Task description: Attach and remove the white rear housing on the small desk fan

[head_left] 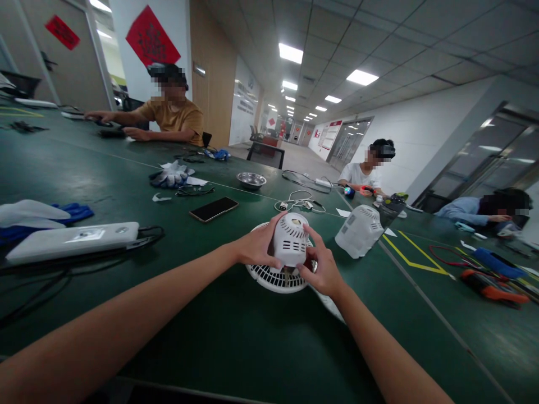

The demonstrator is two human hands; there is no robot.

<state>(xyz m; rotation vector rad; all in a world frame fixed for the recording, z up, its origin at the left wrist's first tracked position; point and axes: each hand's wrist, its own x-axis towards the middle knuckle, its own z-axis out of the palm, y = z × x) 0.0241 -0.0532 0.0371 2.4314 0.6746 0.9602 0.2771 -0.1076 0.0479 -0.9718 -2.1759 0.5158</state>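
Note:
A small white fan point(278, 275) lies face down on the green table point(236, 331), its round grille flat on the surface and its vented motor housing point(290, 240) pointing up. My left hand point(256, 246) wraps around the left side of the housing. My right hand point(319, 265) grips the housing's right side, fingers curled against it. Both hands are closed on the fan.
A white plastic cover point(360, 230) lies right of the fan. A phone point(213, 209), a steel bowl point(251, 179), white cables point(300, 203), gloves point(170, 175) and a white power bank point(71, 241) lie about. Orange and blue tools point(492, 280) lie right. Three people sit around.

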